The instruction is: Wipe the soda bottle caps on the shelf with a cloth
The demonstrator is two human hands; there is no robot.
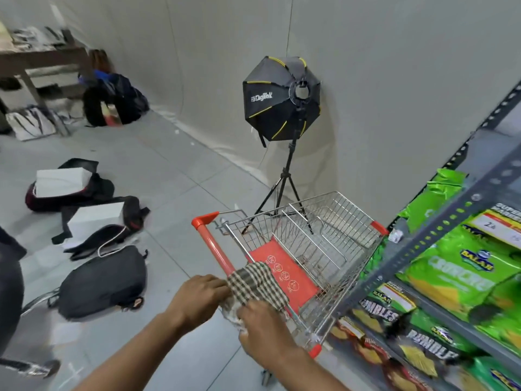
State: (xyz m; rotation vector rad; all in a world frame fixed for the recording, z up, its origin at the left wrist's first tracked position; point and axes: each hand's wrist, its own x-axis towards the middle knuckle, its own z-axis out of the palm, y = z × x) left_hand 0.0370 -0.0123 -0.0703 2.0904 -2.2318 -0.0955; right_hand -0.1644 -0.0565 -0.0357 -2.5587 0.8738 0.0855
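Observation:
A brown-and-white checked cloth (255, 280) lies draped over the red handle of a small wire shopping cart (332, 221). My left hand (198, 296) grips the cloth's left edge. My right hand (263, 325) holds its lower part, bunched against the handle. A grey metal shelf (439, 232) stands at the right, stocked with green snack bags (462, 275). No soda bottles or caps are in view.
A black softbox light on a tripod (282, 100) stands beyond the cart against the white wall. Backpacks (104, 283), white boxes (60, 182) and bags lie on the tiled floor at left. A wooden table (42, 57) stands far left.

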